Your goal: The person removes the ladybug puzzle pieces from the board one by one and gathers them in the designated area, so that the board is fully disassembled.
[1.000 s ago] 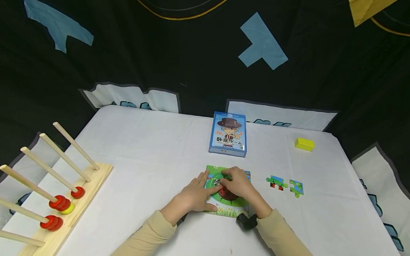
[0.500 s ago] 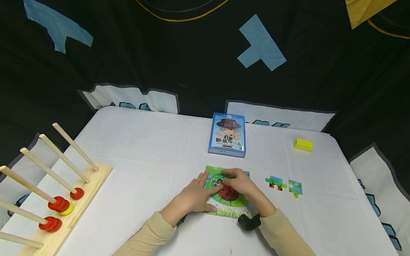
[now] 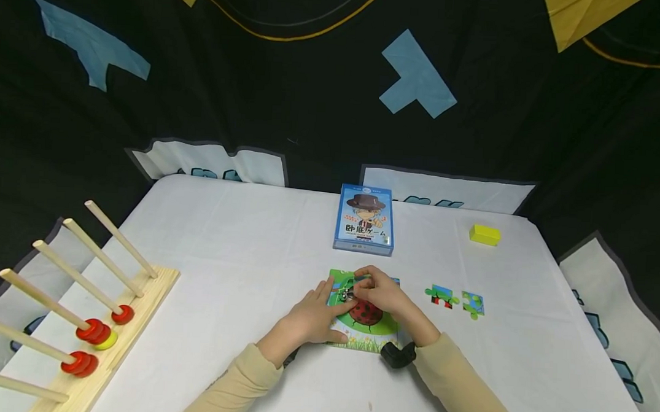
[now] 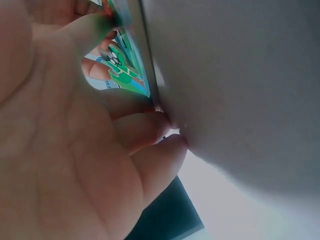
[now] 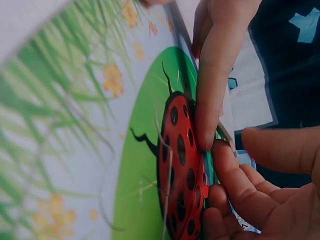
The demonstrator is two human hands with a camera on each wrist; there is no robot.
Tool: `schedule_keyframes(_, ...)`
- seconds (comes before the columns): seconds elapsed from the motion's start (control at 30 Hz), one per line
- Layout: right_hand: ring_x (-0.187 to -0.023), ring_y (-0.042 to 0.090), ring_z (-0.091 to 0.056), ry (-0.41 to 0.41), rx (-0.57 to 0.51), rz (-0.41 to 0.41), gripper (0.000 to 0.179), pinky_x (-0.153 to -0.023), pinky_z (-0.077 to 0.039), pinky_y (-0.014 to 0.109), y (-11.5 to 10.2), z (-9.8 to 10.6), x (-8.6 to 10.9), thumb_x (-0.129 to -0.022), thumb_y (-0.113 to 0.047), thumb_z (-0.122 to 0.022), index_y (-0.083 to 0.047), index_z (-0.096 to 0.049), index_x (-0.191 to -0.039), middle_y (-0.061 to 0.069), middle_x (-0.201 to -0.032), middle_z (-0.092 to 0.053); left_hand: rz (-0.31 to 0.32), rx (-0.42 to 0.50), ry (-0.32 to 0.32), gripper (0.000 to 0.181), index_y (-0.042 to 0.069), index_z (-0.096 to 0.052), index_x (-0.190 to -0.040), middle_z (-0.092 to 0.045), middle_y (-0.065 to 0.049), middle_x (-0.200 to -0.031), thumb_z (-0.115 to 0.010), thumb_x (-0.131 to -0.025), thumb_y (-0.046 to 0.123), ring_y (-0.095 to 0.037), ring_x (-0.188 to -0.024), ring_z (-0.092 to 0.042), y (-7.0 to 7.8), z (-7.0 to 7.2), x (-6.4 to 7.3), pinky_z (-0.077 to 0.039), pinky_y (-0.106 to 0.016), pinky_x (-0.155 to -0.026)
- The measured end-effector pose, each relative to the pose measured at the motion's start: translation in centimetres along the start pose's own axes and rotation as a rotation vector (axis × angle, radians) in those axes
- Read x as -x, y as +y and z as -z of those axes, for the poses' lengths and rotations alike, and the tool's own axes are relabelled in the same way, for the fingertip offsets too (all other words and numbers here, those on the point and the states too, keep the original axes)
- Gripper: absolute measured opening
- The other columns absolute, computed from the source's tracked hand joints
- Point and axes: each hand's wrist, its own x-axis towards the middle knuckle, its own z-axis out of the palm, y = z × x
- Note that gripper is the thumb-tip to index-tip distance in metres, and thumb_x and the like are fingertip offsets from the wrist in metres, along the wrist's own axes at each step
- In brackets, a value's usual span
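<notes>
2 hands are shown at 1 puzzle board (image 3: 371,339), which is laid on the table (image 3: 240,239) just below the centre of the head view. The grip of the left hand (image 3: 315,315) is spread wide, its fingers and thumb rested over the board's left side, with 1 fingertip set near the middle of the picture. The grip of the right hand (image 3: 382,294) is narrow, its fingers bent down onto the board's upper middle; whether a piece is pinched between them cannot be told. On the board, 1 red ladybird (image 3: 365,314) with black spots is printed. Right of the centre, 2 loose puzzle pieces (image 3: 441,295) are placed side by side. 1 blue box (image 3: 365,220) is laid above the board in the frame, and 1 yellow block (image 3: 485,235) is set at the right, nearer the table's far edge. At the lower left, 6 pegs (image 3: 121,239) are counted on 1 wooden stand (image 3: 162,279); red rings (image 3: 122,314) are threaded on 3 of them, and 1 yellow ring (image 3: 108,342) is included.
</notes>
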Motion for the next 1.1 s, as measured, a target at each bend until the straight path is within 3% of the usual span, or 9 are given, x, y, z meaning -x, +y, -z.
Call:
schedule_keyframes(0.4, -0.066, 0.016, -0.058, 0.051, 0.134, 0.005, 0.04, -0.064, -0.048, 0.032, -0.5, -0.4, -1.0, -0.083, -0.003, -0.061, 0.005, -0.048, -0.12, 0.005, -0.075, -0.061, -0.006, -0.032, -0.004, 0.068, 0.028, -0.041, -0.138, -0.007, -0.026, -0.146, -0.063, -0.078, 0.05, -0.038, -0.133, -0.013, 0.0, 0.1, 0.1, -0.021, -0.044, -0.104)
schedule_keyframes(0.53, -0.067, 0.018, -0.059, 0.067, 0.117, 0.0, 0.037, -0.064, -0.048, 0.033, -0.5, 0.0, -0.9, -0.082, -0.003, -0.061, 0.003, -0.052, -0.117, 0.006, -0.075, -0.063, -0.004, -0.02, -0.003, 0.068, 0.028, -0.041, -0.138, -0.008, -0.026, -0.146, -0.063, -0.077, 0.05, -0.038, -0.133, -0.013, 0.0, 0.1, 0.1, -0.021, -0.044, -0.104)
schedule_keyframes(0.77, -0.077, 0.024, -0.059, 0.179, 0.109, -0.081, 0.037, -0.063, -0.042, 0.032, 0.8, 4.4, 1.0, -0.083, -0.007, -0.059, 0.003, -0.049, -0.118, 0.011, -0.084, -0.065, -0.006, 0.028, 0.017, 0.069, 0.027, -0.041, -0.138, -0.007, -0.026, -0.146, -0.065, -0.076, 0.047, -0.037, -0.133, -0.012, 0.1, -0.2, -0.1, -0.02, -0.044, -0.104)
schedule_keyframes(0.93, -0.067, 0.022, -0.052, 0.247, 0.186, -0.137, 0.037, -0.055, -0.039, 0.03, 2.4, 7.8, 2.6, -0.083, -0.007, -0.056, 0.004, -0.048, -0.117, 0.012, -0.084, -0.06, -0.006, 0.032, 0.019, 0.069, 0.026, -0.041, -0.137, -0.007, -0.026, -0.146, -0.066, -0.076, 0.046, -0.037, -0.133, -0.011, 0.1, -0.1, 0.0, -0.018, -0.044, -0.105)
schedule_keyframes(1.1, -0.058, 0.018, -0.047, 0.227, 0.291, -0.145, 0.036, -0.051, -0.04, 0.03, 3.6, 9.2, 3.5, -0.083, -0.006, -0.053, 0.007, -0.047, -0.116, 0.01, -0.075, -0.056, -0.006, 0.038, 0.02, 0.069, 0.026, -0.041, -0.137, -0.006, -0.026, -0.146, -0.066, -0.076, 0.046, -0.038, -0.133, -0.011, 0.1, -0.1, 0.1, -0.017, -0.044, -0.105)
